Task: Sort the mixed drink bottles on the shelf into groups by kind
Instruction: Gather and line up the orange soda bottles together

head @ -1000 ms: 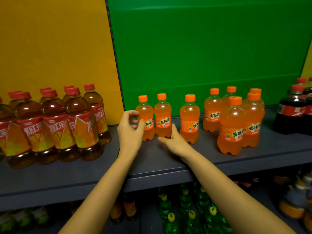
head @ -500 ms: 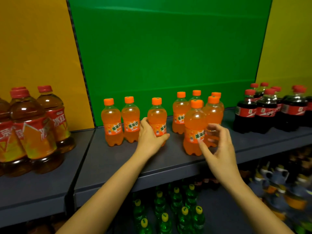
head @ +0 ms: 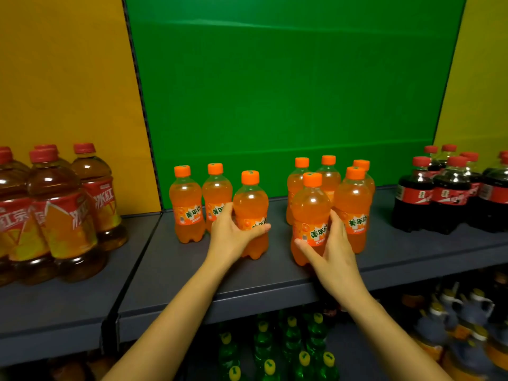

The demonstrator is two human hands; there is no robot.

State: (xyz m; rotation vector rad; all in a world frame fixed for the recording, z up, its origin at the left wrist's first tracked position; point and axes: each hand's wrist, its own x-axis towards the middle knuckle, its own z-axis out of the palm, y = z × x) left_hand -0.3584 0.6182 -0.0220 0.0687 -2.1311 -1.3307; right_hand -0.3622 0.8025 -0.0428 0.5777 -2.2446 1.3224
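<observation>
The orange soda bottles (head: 310, 215) in and around each hand are clear glossy plastic with shiny printed labels and smooth caps; the shelf (head: 275, 273) under the hands looks matt grey.

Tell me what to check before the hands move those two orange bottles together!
1. Left hand wraps its bottle: ok.
2. Right hand wraps the front bottle: ok.
3. Both bottles upright, caps on: ok.
4. Bare shelf between them: ok.
5. Grip firm enough: cannot tell.
6. Tea bottles and cola bottles well aside: ok.
</observation>
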